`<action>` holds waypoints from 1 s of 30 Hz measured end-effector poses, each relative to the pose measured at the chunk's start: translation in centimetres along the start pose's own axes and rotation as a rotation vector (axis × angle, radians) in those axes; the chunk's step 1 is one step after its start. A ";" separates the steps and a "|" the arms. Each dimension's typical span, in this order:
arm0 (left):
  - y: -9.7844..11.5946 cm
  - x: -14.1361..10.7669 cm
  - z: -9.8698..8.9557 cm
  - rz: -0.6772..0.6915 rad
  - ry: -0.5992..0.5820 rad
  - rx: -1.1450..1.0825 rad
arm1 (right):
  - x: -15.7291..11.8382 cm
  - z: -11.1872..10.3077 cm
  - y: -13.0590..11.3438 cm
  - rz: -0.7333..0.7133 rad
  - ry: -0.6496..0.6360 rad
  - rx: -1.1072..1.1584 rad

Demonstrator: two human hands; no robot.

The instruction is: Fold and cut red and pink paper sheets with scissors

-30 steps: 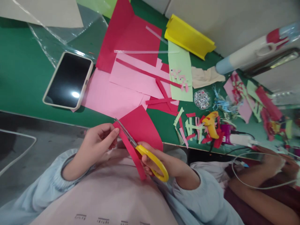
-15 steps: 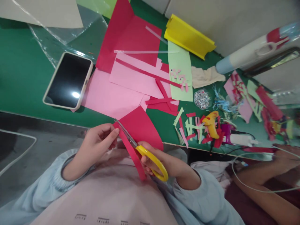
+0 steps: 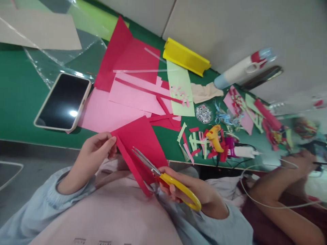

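Observation:
My left hand (image 3: 93, 154) pinches the upper left corner of a sheet of red paper (image 3: 149, 139) between thumb and fingers. Along the sheet's left side hangs a narrow red strip (image 3: 133, 166), which seems joined to it near that pinch. Yellow-handled scissors (image 3: 182, 185) are gripped in my right hand (image 3: 191, 182), their blades nearly together and lying over the sheet, apart from the strip's upper end. Whether my right fingers also touch the paper is hidden behind the handles.
Behind lie pink sheets (image 3: 109, 112), a folded red sheet (image 3: 140, 54) and a phone (image 3: 62, 101). To the right are paper scraps (image 3: 195, 144), a yellow glue gun (image 3: 216, 137), and a dish of googly eyes (image 3: 203, 113). Another person's arm (image 3: 276, 180) is at far right, near a white cable (image 3: 245, 189).
My right hand has drawn the scissors back down and right, away from the corner at my left fingers. The view has shifted, and the strip stands farther from the blades.

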State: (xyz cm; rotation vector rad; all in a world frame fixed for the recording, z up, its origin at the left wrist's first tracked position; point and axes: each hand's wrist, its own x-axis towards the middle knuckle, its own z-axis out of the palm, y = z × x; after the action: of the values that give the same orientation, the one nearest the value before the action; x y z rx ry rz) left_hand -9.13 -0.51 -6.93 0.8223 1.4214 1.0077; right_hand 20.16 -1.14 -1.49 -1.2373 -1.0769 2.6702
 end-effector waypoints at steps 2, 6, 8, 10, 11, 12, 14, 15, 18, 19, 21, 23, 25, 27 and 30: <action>0.5 0.5 0.2 0.022 0.023 0.001 | -0.7 -0.9 -0.2 -0.053 0.095 -0.043; 1.2 1.4 0.7 0.133 0.042 -0.008 | -0.2 -3.0 -1.1 -0.165 0.610 -0.363; 1.3 1.6 0.9 0.154 0.044 -0.016 | 1.0 -3.9 -1.7 -0.115 0.871 -0.655; 1.1 1.6 1.0 0.156 0.040 -0.022 | 2.3 -4.4 -2.1 0.007 1.077 -0.925; 1.0 1.5 1.0 0.155 0.037 -0.019 | 2.9 -4.6 -2.2 0.033 1.127 -1.021; 0.9 1.4 1.0 0.152 0.033 -0.014 | 3.5 -4.7 -2.3 0.043 1.164 -1.093; 0.7 1.1 1.0 0.143 0.018 -0.002 | 4.4 -4.9 -2.3 0.030 1.193 -1.197; 0.7 1.0 1.0 0.136 0.007 -0.001 | 4.6 -4.9 -2.3 0.023 1.205 -1.240; 0.7 0.6 1.0 0.120 0.003 0.002 | 4.8 -4.8 -2.4 0.031 1.223 -1.363; 0.8 0.5 1.0 0.114 0.005 0.008 | 4.6 -4.7 -2.6 0.048 1.217 -1.395; 1.1 0.3 1.0 0.108 0.001 0.017 | 4.1 -4.4 -3.2 0.103 1.186 -1.441; 1.4 0.1 1.1 0.102 -0.033 0.015 | 3.5 -4.0 -4.2 0.173 1.147 -1.458; 1.8 -0.1 1.2 0.099 -0.072 0.009 | 3.1 -3.3 -5.5 0.212 1.114 -1.455; 2.2 -0.3 1.4 0.110 -0.106 0.026 | 3.0 -2.5 -6.9 0.080 1.091 -1.443; 2.6 -0.5 1.6 0.152 -0.144 0.103 | 3.8 -1.2 -9.1 -0.494 0.872 -1.406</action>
State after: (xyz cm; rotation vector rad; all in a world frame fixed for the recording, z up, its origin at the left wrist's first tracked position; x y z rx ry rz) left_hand -7.66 0.28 -4.34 1.0708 1.3111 0.9752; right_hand 15.98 7.61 0.80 -1.5344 -2.5039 0.5662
